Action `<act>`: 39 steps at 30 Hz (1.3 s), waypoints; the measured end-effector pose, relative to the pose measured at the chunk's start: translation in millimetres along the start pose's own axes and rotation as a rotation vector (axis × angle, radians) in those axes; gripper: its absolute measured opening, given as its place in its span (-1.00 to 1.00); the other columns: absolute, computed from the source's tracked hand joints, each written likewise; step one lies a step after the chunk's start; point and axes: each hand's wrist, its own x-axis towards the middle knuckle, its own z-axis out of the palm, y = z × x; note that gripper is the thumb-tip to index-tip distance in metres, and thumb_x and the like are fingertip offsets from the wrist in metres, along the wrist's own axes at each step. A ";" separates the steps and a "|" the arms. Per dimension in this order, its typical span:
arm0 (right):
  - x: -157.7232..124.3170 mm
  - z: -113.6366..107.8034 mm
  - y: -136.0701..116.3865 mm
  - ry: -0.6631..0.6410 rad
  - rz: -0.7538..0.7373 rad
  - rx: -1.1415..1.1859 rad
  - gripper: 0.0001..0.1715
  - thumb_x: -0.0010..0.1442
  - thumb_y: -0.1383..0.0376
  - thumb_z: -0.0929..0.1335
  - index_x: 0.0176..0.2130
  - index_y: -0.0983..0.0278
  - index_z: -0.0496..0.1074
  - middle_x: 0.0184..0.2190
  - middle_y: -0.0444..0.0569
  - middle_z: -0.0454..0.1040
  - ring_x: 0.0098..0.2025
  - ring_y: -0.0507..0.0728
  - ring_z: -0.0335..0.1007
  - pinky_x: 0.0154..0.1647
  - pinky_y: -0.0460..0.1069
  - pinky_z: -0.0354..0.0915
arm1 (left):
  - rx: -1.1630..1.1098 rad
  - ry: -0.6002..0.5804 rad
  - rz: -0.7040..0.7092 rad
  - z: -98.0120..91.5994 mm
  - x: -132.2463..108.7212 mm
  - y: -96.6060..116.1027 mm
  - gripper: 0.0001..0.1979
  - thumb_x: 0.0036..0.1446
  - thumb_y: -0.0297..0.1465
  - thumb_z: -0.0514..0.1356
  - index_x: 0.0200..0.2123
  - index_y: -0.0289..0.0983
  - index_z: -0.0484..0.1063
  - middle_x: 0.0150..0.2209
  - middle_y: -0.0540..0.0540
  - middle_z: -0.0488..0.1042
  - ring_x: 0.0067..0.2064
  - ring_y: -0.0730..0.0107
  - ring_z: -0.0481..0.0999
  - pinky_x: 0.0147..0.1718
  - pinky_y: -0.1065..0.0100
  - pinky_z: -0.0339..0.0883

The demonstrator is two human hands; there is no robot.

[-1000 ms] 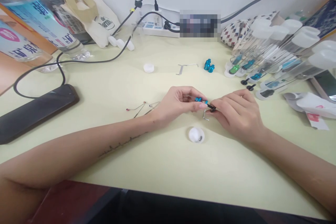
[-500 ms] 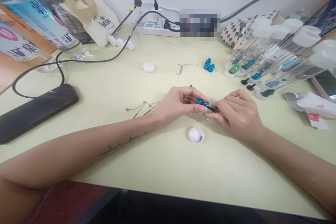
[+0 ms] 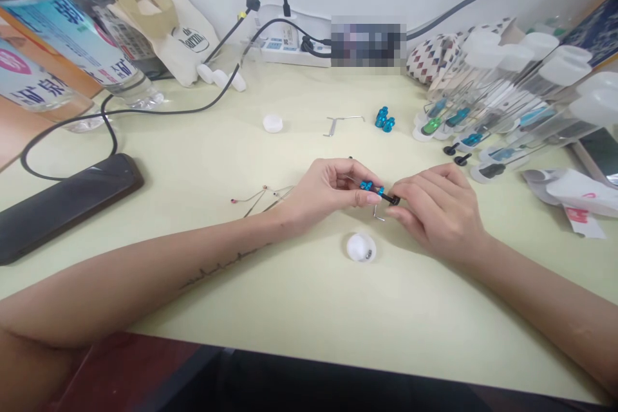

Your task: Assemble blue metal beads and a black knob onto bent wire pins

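At the centre of the frame, a small blue-and-black metal assembly (image 3: 373, 189) is pinched between the fingertips of the 2 hands, the left hand (image 3: 328, 196) gripping its blue section and the right hand (image 3: 437, 212) its black end. An L-shaped hex key (image 3: 378, 213) is lying just below, and a white plastic cap (image 3: 361, 247) containing small metal parts (image 3: 367, 253) is placed nearby.

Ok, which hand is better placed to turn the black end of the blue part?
Probably the right hand: its fingers are on the black end, while the left hand holds the blue part further back.
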 end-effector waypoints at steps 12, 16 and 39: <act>-3.9 4.1 -0.7 0.100 0.017 0.009 -0.73 0.13 0.30 0.44 -0.20 0.33 0.33 -0.34 -0.02 0.56 -0.37 0.06 0.46 -0.33 0.00 0.23 | -0.035 0.008 0.013 -1.4 0.2 -1.3 -0.73 -0.08 -0.31 0.38 -0.29 -0.31 0.52 -0.37 -0.06 0.49 -0.33 0.50 0.45 -0.32 0.43 0.32; -2.3 2.8 -0.2 0.082 0.039 0.028 -0.80 0.23 0.23 0.35 -0.26 0.34 0.33 -0.40 0.00 0.54 -0.40 0.08 0.44 -0.35 0.01 0.22 | -0.008 0.002 0.003 -1.2 -0.1 -0.9 -0.71 -0.09 -0.29 0.38 -0.29 -0.31 0.52 -0.39 -0.05 0.47 -0.35 0.51 0.43 -0.36 0.44 0.30; -0.6 2.7 1.0 -0.003 0.037 0.106 -0.61 0.35 0.11 0.18 -0.37 0.32 0.34 -0.59 -0.08 0.41 -0.55 0.03 0.26 -0.39 -0.02 0.16 | -0.017 -0.027 0.015 0.6 -0.4 0.0 -0.74 -0.11 -0.35 0.39 -0.31 -0.33 0.53 -0.39 -0.06 0.50 -0.34 0.51 0.46 -0.32 0.45 0.32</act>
